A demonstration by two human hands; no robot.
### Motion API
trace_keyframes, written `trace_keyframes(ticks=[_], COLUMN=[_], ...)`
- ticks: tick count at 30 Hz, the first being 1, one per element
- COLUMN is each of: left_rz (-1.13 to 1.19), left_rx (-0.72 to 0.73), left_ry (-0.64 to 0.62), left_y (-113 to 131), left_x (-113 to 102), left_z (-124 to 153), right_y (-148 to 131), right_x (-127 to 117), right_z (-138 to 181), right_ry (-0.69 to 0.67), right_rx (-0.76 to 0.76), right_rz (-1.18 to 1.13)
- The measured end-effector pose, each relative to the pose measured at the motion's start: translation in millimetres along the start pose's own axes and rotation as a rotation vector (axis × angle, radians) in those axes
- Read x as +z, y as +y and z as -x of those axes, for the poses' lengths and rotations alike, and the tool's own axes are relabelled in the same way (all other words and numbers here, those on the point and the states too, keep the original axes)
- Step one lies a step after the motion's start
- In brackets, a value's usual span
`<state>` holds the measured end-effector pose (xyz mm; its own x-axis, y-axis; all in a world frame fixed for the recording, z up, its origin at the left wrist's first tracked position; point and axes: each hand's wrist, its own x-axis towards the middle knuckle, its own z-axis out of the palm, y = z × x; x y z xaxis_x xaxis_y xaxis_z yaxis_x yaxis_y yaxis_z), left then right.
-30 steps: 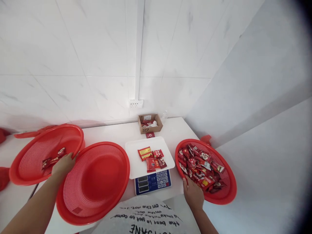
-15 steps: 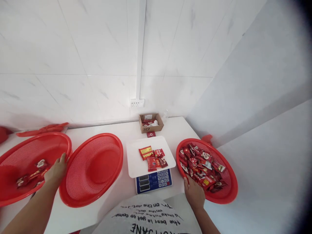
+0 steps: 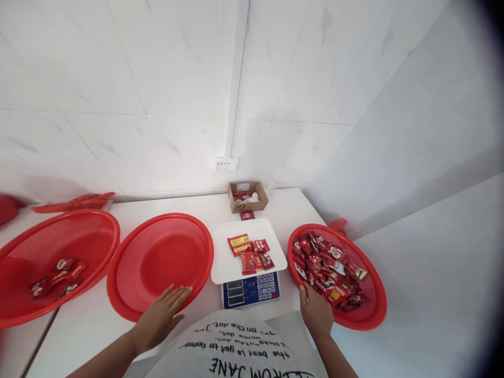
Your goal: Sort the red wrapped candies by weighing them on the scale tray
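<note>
My left hand (image 3: 159,320) lies with fingers outstretched over the near rim of the middle red mesh basket (image 3: 118,286), which has nothing inside. My right hand (image 3: 317,314) grips the near left rim of the right red basket (image 3: 376,315), its thumb on the rim and its other fingers hidden. A heap of small red snack packets (image 3: 326,268) fills much of that basket. Between the hands stands a digital scale (image 3: 252,290) with a white tray (image 3: 222,265). Several packets, one with a yellow panel (image 3: 239,244), rest on the tray.
A third red basket (image 3: 110,231) at the left holds a few packets (image 3: 65,275). Behind the scale is a small cardboard box (image 3: 248,203) with packets inside, and one packet (image 3: 247,215) lies before it. A wall socket (image 3: 227,164) sits above the table.
My left hand has left the left basket's rim and moved right to the middle basket's near edge. The middle basket has shifted slightly right. My right hand stays on its rim.
</note>
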<state>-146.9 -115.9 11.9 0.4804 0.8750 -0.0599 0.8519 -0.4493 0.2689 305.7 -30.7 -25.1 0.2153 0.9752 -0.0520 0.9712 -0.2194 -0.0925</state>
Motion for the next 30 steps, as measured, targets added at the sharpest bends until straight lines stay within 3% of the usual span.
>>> trace_keyframes(ticks=[4,11,15,18,20,24,27,30], left_rz=[0.027,-0.145,-0.168,-0.164,-0.163,-0.187,-0.155,-0.021], left_rx=[-0.129,-0.422,-0.524,-0.523,-0.514,-0.513,-0.406,-0.207], left_ry=[-0.052,-0.049,-0.022,-0.002,0.008,0.116,0.206,0.176], left_y=[-5.9,-46.3,-56.7,-56.9,-56.2,-49.7,-29.7,4.4], left_x=[6.0,-25.7,-32.0,-29.0,-26.2,-21.6,-17.2,-8.8], left_z=[-20.8,-85.8,-111.4,-118.2,-118.1,-117.5,-124.2,-136.6], right_y=[-0.5,-5.4,-6.4,-6.1,-9.1,-33.6,-67.7,-104.5], right_x=[-1.7,-8.2,-12.8,-14.2,-14.9,-18.6,-20.5,-19.2], right_z=[0.5,2.6,2.2,-0.4,-3.4,-11.9,-18.0,-19.0], right_ry=[0.009,-0.001,-0.045,-0.076,-0.024,0.175,0.126,0.017], right_rx=[-0.014,-0.010,0.006,0.038,0.040,-0.219,-0.399,-0.492], right_rz=[-0.005,0.019,0.009,-0.033,-0.073,-0.214,-0.296,-0.260])
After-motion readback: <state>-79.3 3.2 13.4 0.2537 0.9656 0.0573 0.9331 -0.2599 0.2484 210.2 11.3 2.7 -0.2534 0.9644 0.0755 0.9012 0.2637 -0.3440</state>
